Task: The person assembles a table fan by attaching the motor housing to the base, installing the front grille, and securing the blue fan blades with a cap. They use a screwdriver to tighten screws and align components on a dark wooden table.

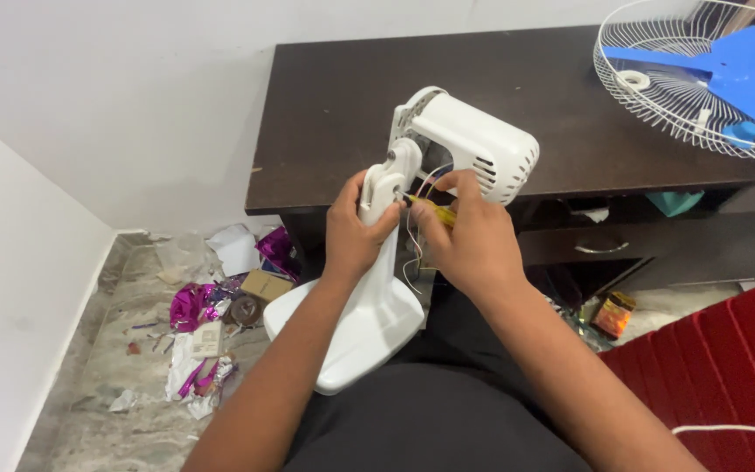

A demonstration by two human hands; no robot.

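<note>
1. The left hand (353, 232) is wrapped around the neck of a white fan stand (369, 306), fingers closed on it, apparently to keep the body steady while the other hand works at the joint.
2. The right hand (469, 236) is closed on a yellow screwdriver (434, 210), whose tip points left into the joint at the top of the neck, just beside the left thumb.
3. The white motor housing (478, 144) tilts up and right above both hands, over the edge of the dark table (351, 105); thin wires (412, 236) hang loose between the hands.
4. The stand's base rests on the person's lap.
5. A wire fan guard (666, 96) with a blue blade (744, 65) lies well apart on the table.
</note>
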